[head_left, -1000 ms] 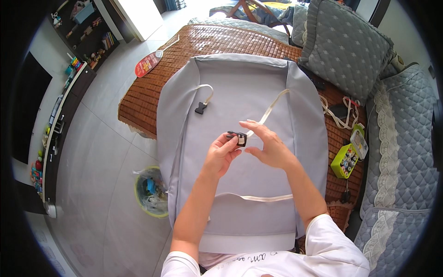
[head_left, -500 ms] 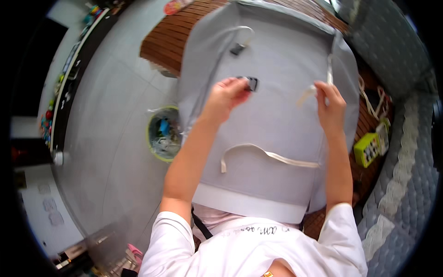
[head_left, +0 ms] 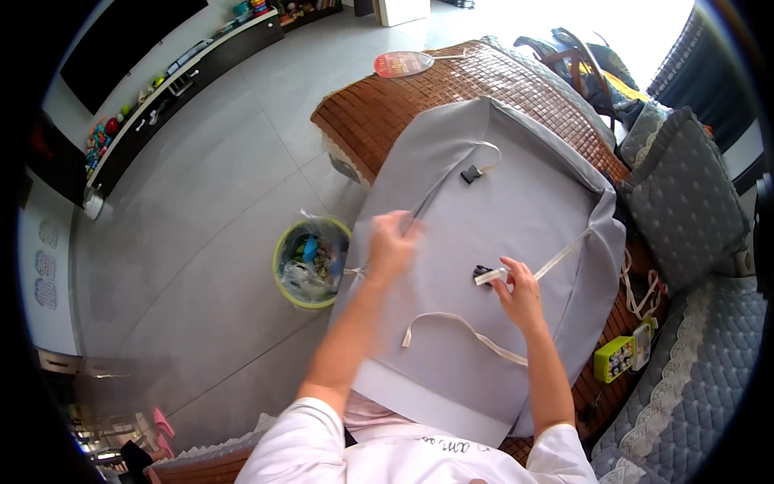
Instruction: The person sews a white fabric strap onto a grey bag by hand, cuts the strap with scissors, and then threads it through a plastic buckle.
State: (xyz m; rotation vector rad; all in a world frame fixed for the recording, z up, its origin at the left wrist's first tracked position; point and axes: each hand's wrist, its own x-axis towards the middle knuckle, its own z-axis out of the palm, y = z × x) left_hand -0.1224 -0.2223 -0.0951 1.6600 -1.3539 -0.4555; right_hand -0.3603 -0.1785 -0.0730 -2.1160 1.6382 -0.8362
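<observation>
A large grey fabric cover [head_left: 451,266] with raised side walls lies spread in front of me. My right hand [head_left: 520,294] pinches a cream strap [head_left: 556,256] near its end; the strap runs up to the cover's right wall. Beside those fingertips is a black plastic buckle [head_left: 481,273], partly behind the strap end. My left hand [head_left: 393,248] is over the cover's left side, smeared by motion, so its fingers cannot be made out. Farther up, a second black buckle [head_left: 471,173] hangs on a thin cream strap. A loose cream strap [head_left: 463,319] curves across the nearer part.
A bin [head_left: 310,262] with a lime rim and a plastic liner stands on the floor at left. The cover rests on a brown slatted mat [head_left: 363,113]; a red paddle [head_left: 403,64] lies at its far end. At right are a green box [head_left: 614,360], cords [head_left: 641,290] and grey cushions [head_left: 685,198].
The black buckle that my left hand held is now at my right fingertips with the strap. My left hand has moved away leftward. The whole view has also shifted, showing more of the room ahead.
</observation>
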